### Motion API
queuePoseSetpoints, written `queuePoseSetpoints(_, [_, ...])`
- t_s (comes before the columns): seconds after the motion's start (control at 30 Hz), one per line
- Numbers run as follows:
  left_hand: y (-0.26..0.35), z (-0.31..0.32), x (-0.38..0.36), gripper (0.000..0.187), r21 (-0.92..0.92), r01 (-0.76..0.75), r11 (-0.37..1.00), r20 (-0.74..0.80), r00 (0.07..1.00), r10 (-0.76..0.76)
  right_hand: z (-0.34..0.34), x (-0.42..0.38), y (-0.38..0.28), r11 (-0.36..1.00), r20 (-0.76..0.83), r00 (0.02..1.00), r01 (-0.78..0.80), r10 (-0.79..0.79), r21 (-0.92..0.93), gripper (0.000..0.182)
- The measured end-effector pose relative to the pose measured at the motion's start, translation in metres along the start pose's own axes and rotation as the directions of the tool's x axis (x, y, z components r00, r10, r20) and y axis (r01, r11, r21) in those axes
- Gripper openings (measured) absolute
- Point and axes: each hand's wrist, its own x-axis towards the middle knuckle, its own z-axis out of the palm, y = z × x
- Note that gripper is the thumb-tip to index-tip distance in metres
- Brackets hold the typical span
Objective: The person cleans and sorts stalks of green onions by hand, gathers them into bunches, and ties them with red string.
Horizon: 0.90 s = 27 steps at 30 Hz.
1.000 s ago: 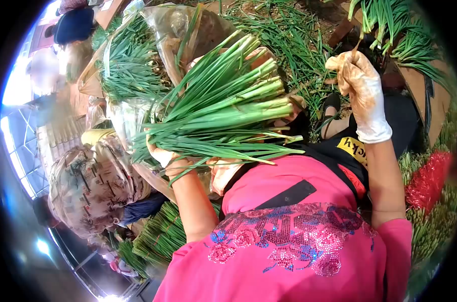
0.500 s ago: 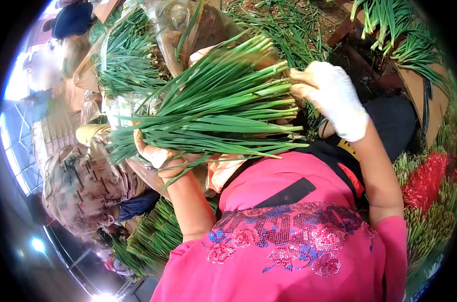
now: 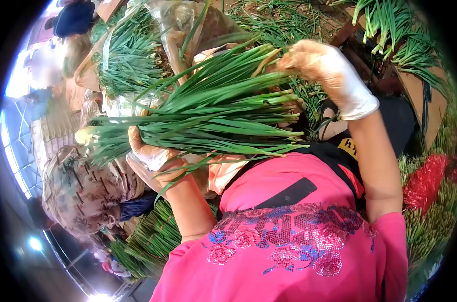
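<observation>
A large loose bunch of garlic chives (image 3: 213,108) lies across my left hand, leaf tips to the left and pale stalk ends to the right. My left hand (image 3: 155,158), in a thin pale glove, is closed around the bunch from below, its thumb up over the leaves; its other fingers are hidden underneath. My right hand (image 3: 334,78), in a white glove stained brown at the fingers, is at the upper stalk ends with its fingertips pinched together. A thin tan leaf (image 3: 265,61) runs from the bunch to those fingertips.
Loose chive leaves (image 3: 284,22) litter the ground ahead. More chives (image 3: 133,65) lie beside a clear plastic bag (image 3: 175,30). Green bunches (image 3: 389,25) are at the upper right, near cardboard (image 3: 435,108) and red plastic ties (image 3: 426,181). Another person in a patterned sleeve (image 3: 87,186) is at the left.
My right hand has moved up and slightly left, its wrist now bent over the upper stalk ends. The bunch has shifted a little left in my left hand.
</observation>
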Motion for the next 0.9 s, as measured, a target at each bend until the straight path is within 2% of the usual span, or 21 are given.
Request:
queuePoseSetpoints(0.03, [0.001,-0.001,0.000,0.044,-0.015,0.014,1.000,-0.015,1.000,-0.015,-0.009,-0.006,-0.007,0.989,-0.014,0.997,0.076,-0.074,0.129,0.022])
queuePoseSetpoints(0.07, [0.001,-0.010,0.006,0.043,-0.020,0.004,1.000,-0.021,1.000,-0.004,-0.035,-0.011,-0.011,0.888,-0.007,0.997,0.073,-0.079,0.453,0.021])
queuePoseSetpoints(0.1, [0.000,-0.013,0.006,0.037,-0.037,0.003,0.999,-0.012,1.000,-0.004,-0.060,-0.019,-0.015,0.769,-0.068,0.991,0.135,-0.119,0.624,0.020])
queuePoseSetpoints(0.13, [-0.001,-0.027,0.015,0.035,-0.020,0.006,1.000,-0.019,1.000,-0.006,-0.085,-0.027,-0.018,0.615,-0.129,0.979,0.200,-0.159,0.763,0.020])
queuePoseSetpoints(0.17, [-0.001,-0.040,0.024,0.033,-0.003,0.009,1.000,-0.023,1.000,-0.009,-0.103,-0.035,-0.021,0.528,-0.258,0.940,0.340,-0.224,0.778,0.020])
queuePoseSetpoints(0.2, [-0.004,-0.035,0.020,0.033,0.017,-0.042,0.999,-0.055,0.998,0.043,-0.120,-0.042,-0.018,0.901,-0.375,0.918,0.266,-0.128,0.344,0.019])
queuePoseSetpoints(0.23, [-0.007,-0.031,0.017,0.034,0.041,-0.091,0.995,-0.085,0.992,0.094,-0.127,-0.046,-0.014,0.985,-0.514,0.851,0.022,-0.109,-0.172,0.018])
queuePoseSetpoints(0.27, [-0.008,-0.038,0.022,0.038,0.063,-0.116,0.991,-0.020,0.993,0.118,-0.125,-0.046,0.004,0.970,-0.394,0.914,0.003,-0.101,-0.244,0.016])
queuePoseSetpoints(0.3, [-0.006,-0.034,0.019,0.041,-0.012,-0.035,0.999,-0.040,0.999,0.035,-0.118,-0.045,0.022,0.950,-0.272,0.959,-0.012,-0.078,-0.313,0.014])
queuePoseSetpoints(0.37, [-0.004,-0.022,0.012,0.041,0.006,0.029,1.000,-0.004,1.000,-0.029,-0.087,-0.030,0.035,0.927,-0.263,0.960,-0.008,-0.098,-0.374,0.014])
queuePoseSetpoints(0.43, [0.001,-0.029,0.017,0.044,-0.014,0.046,0.999,0.074,0.996,-0.044,-0.030,-0.006,0.029,0.651,-0.274,0.962,-0.212,0.006,-0.729,0.020])
queuePoseSetpoints(0.47, [0.003,-0.030,0.020,0.045,-0.026,0.055,0.998,0.117,0.992,-0.052,-0.021,0.006,0.040,0.432,-0.001,0.976,0.096,-0.219,-0.897,0.020])
queuePoseSetpoints(0.5, [-0.001,-0.023,0.016,0.045,0.009,-0.020,1.000,0.095,0.995,0.019,-0.015,0.019,0.056,0.126,0.312,0.882,0.375,-0.352,-0.918,0.021])
queuePoseSetpoints(0.57, [-0.002,-0.012,0.010,0.045,0.027,-0.044,0.999,0.010,0.999,0.044,0.010,0.045,0.072,0.254,0.199,0.975,0.217,-0.096,-0.942,0.024])
queuePoseSetpoints(0.63, [-0.002,-0.009,0.006,0.042,0.062,-0.075,0.995,0.084,0.994,0.069,0.029,0.061,0.073,0.536,-0.103,0.993,-0.119,0.060,-0.836,0.023])
queuePoseSetpoints(0.7, [-0.001,-0.015,0.008,0.040,0.090,-0.074,0.993,0.151,0.987,0.060,0.017,0.066,0.096,0.366,-0.055,0.998,-0.039,-0.033,-0.930,0.027])
queuePoseSetpoints(0.77, [0.001,-0.025,0.013,0.036,0.058,-0.056,0.997,0.047,0.997,0.053,-0.003,0.068,0.105,0.380,-0.088,0.995,-0.063,-0.050,-0.923,0.027])
queuePoseSetpoints(0.83, [0.001,-0.030,0.018,0.038,0.012,-0.036,0.999,-0.027,0.999,0.037,-0.051,0.056,0.109,0.308,-0.109,0.980,-0.054,-0.165,-0.950,0.027])
queuePoseSetpoints(0.87, [0.001,-0.051,0.027,0.038,-0.049,-0.002,0.999,0.025,1.000,0.003,-0.094,0.046,0.120,0.098,-0.039,0.993,-0.028,-0.113,-0.995,0.024])
queuePoseSetpoints(0.9, [-0.001,-0.062,0.033,0.038,0.041,-0.038,0.998,-0.005,0.999,0.038,-0.127,0.038,0.129,-0.117,0.020,0.999,0.014,-0.045,-0.993,0.022])
